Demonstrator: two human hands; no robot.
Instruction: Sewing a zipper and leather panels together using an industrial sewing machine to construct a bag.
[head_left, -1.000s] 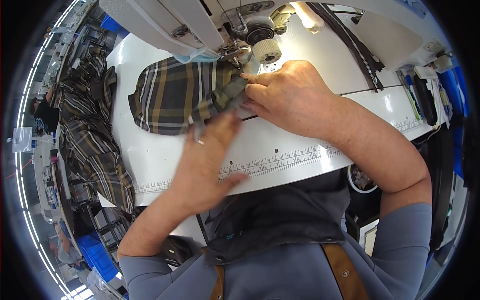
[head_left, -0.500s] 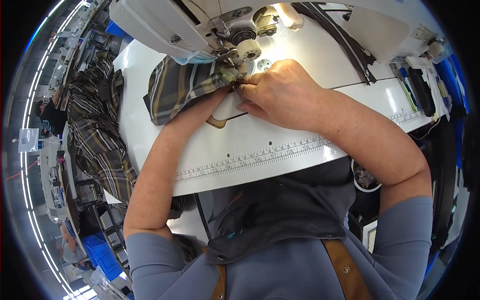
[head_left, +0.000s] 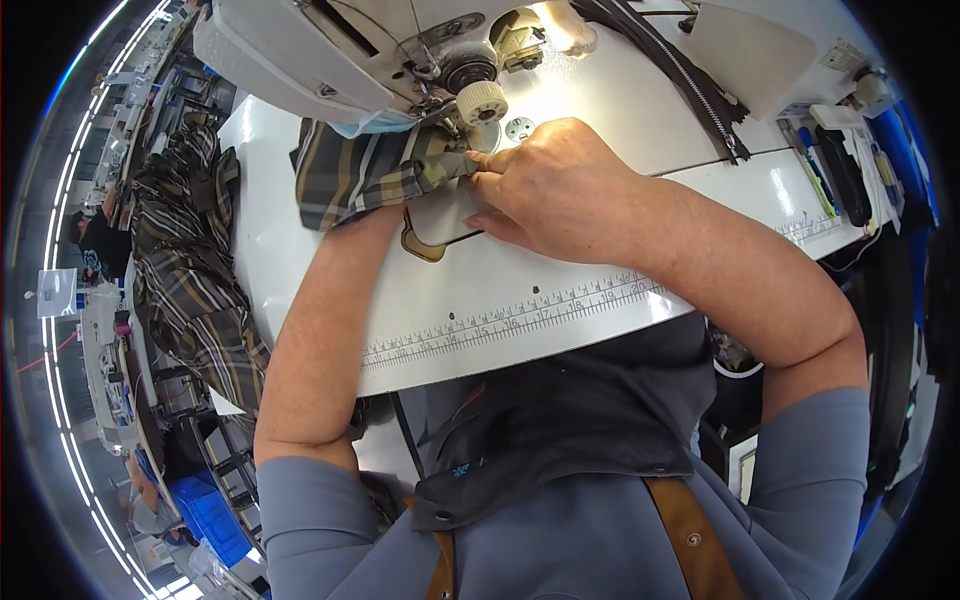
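A striped brown, grey and white fabric piece [head_left: 365,170] lies under the head of a white sewing machine [head_left: 290,55], its right end near the needle area. My right hand [head_left: 560,185] is closed, thumb and forefinger pinching that end just in front of the machine's round knob [head_left: 482,102]. My left forearm [head_left: 330,310] reaches up to the cloth, and the fabric covers my left hand, so its fingers are hidden. Pale blue material [head_left: 375,125] hangs at the lower edge of the machine head.
A ruler strip [head_left: 520,315] runs along the table's front edge. Dark zipper pieces [head_left: 690,80] lie at the back right, with pens [head_left: 815,165] and a black tool [head_left: 843,178] farther right. More striped cloth [head_left: 190,270] hangs at the left side.
My left hand has slid leftward and under the fabric, whose lower edge has shifted up. The brown-edged slot in the table shows more. My right hand keeps its pinch near the needle.
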